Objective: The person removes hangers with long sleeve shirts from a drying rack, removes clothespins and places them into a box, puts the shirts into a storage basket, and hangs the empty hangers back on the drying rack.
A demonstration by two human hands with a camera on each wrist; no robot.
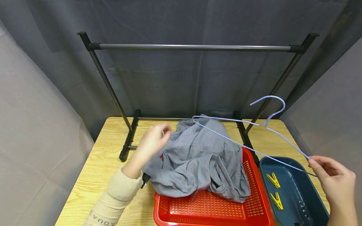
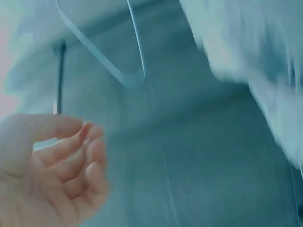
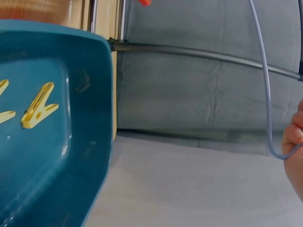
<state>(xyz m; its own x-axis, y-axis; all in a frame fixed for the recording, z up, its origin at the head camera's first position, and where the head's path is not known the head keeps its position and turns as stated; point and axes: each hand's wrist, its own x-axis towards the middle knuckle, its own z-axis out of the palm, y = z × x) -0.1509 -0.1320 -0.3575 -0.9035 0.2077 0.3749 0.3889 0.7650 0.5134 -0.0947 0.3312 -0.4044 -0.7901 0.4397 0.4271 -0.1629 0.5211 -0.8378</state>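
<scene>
A light purple clothes hanger (image 1: 272, 157) is pinched at one end by my right hand (image 1: 333, 177). Its hook points up and away, and its other end reaches over a crumpled grey garment (image 1: 195, 150). In the right wrist view, the hanger (image 3: 265, 80) bends round beside the fingers of the right hand (image 3: 294, 146). My left hand (image 1: 152, 141) is raised at the garment's left, fingers loosely curled, holding nothing. The left wrist view has that hand (image 2: 61, 175) apart from the blurred hanger (image 2: 102, 56). The garment lies heaped in a red basket (image 1: 209, 208), partly over its rim.
A rack with a metal top bar (image 1: 195, 47) stands behind the basket, its base on the wooden table (image 1: 87, 175). At right, a dark blue tray (image 1: 299, 191) holds yellow clothespins (image 1: 276, 201). A grey curtain (image 1: 158, 84) hangs behind.
</scene>
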